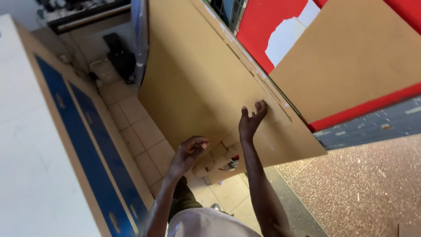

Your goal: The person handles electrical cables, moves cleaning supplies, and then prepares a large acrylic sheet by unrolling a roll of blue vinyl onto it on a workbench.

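While the camera looks down from the person's head, two bare arms reach up from the bottom middle of the frame. The right hand (251, 120) is near the middle of the frame. Its fingers are spread wide and it holds nothing. Its fingertips lie against the big brown board (206, 83), close to that board's right edge. This board is flat and plain, and it fills the upper middle of the frame, leaning from the top down toward the middle.

The left hand (189, 151) is lower and a bit to the left. Its fingers are curled in, but I cannot tell if it grips anything. It is just beside the lower edge of the big brown board.

Under that lower edge, a little right of the left hand, sit some small cardboard pieces (219, 160) in a bunch.

A second brown board (351, 57) fills the upper right of the frame. Behind it is a red sheet (267, 22) with a torn white patch.

On the left side of the frame stands a large white panel (30, 145) with a brown edge and blue strips (87, 149) running along it.

Pale floor tiles (140, 131) show between the white panel and the big board. A speckled surface (364, 188) fills the lower right of the frame.
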